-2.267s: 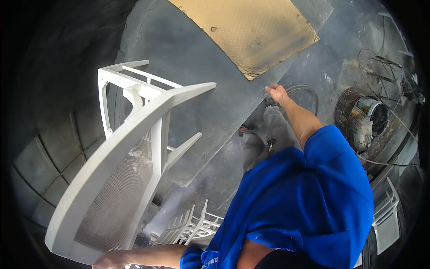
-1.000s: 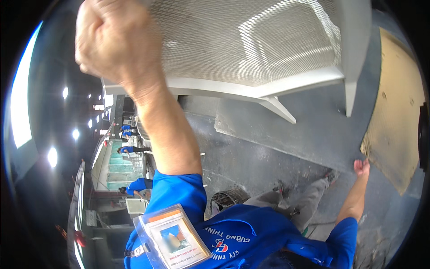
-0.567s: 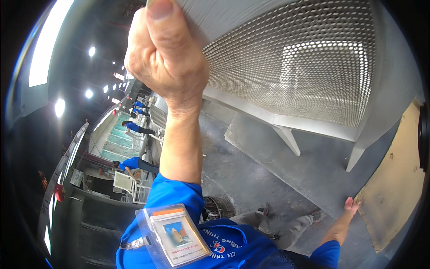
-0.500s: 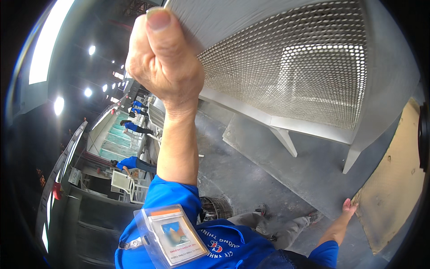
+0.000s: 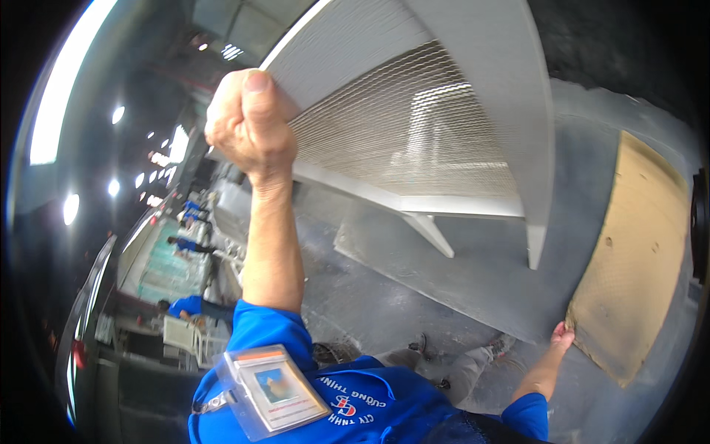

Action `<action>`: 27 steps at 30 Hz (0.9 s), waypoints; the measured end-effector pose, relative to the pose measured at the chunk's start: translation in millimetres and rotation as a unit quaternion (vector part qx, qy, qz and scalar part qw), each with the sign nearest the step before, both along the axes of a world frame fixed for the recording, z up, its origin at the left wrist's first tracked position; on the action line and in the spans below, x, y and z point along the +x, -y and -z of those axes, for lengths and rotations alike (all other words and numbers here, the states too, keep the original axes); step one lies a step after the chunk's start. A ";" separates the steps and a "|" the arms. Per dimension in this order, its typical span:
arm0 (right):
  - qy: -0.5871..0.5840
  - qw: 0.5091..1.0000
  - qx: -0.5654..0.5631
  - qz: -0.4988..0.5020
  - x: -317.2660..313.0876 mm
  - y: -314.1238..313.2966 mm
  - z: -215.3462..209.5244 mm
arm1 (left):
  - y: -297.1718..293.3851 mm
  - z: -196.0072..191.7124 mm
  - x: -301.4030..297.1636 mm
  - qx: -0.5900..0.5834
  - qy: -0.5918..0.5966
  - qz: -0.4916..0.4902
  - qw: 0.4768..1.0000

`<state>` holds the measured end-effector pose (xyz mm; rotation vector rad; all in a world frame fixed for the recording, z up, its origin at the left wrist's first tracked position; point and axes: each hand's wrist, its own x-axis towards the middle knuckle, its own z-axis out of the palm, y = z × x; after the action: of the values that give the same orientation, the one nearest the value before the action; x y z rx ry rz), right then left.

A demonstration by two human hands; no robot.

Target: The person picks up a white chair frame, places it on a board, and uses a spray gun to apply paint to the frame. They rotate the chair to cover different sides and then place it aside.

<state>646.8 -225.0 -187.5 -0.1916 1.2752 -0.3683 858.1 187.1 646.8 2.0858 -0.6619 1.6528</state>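
Observation:
My left hand (image 5: 255,129) is raised, its fingers closed over the top edge of a light grey chair (image 5: 534,140), thumb uppermost. The chair has a woven mesh panel (image 5: 444,148) framed by wide flat grey parts, and tapered legs point down toward the floor. Low at the right, my right hand (image 5: 563,335) pinches the near edge of a tan cardboard sheet (image 5: 636,237). A few small holes and greyish stains mark the sheet. The fingers behind each held edge are partly hidden.
A flat grey sheet (image 5: 473,288) lies on the floor below the chair. Far off at the left, people in blue shirts (image 5: 186,305) stand near a white chair (image 5: 180,337). A dark round bucket (image 5: 333,352) stands beside my legs. Bright lamps hang at the upper left.
The view has shifted, and the chair now appears further left and turned. More of the cardboard sheet shows, swung more face-on. Both hands keep their grips.

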 end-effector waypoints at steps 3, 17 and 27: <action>-0.014 0.998 -0.064 0.008 -72.4 -1.9 -58.5 | 8.6 -9.9 -6.9 -0.014 -0.042 0.024 0.999; -0.231 0.962 -0.069 -0.129 -410.7 -234.3 -284.8 | 2.9 -54.0 92.0 -0.060 0.136 0.123 0.981; -0.040 0.923 -0.354 0.148 -359.1 -467.6 -511.4 | -42.1 104.2 -1.6 0.101 -0.187 0.496 0.842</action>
<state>287.7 242.6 323.9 -0.6337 1.2053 -1.0913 856.5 229.1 542.6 1.6004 -1.4763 0.5888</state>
